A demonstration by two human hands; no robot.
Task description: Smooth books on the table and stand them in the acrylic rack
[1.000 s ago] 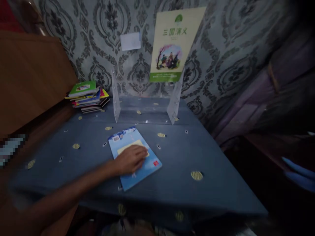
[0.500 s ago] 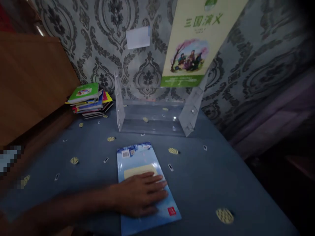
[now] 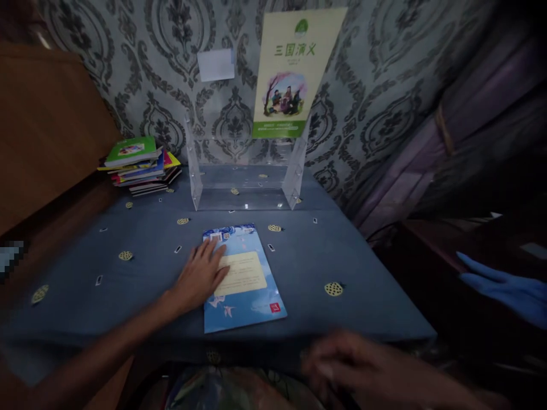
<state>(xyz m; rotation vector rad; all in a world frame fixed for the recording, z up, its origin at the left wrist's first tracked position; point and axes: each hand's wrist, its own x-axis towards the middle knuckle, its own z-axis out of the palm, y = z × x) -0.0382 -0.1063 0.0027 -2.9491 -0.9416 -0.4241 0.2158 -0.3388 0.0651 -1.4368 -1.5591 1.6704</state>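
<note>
A light blue book [image 3: 252,310] lies flat on the cloth-covered table, its barcode side up with a cream text panel. My left hand [image 3: 200,276] rests along the book's left edge, fingers spread over its upper part. Blurred by motion, my right hand [image 3: 350,361] hovers at the table's front edge, apart from the book; its fingers are too smeared to read. Behind the book stands a clear acrylic rack [image 3: 239,199]. A cream and green book [image 3: 282,62] stands upright at the rack's right side.
A pile of books [image 3: 141,165] sits at the back left beside a wooden panel [image 3: 47,125]. A white card [image 3: 216,65] is on the patterned wall. The table [image 3: 367,296] has a blue cloth. Blue glove-like fingers [image 3: 504,285] show at the far right.
My left hand has moved from the middle of the book to its left edge, uncovering the cream panel. My right hand has come into view at the bottom. The view has shifted.
</note>
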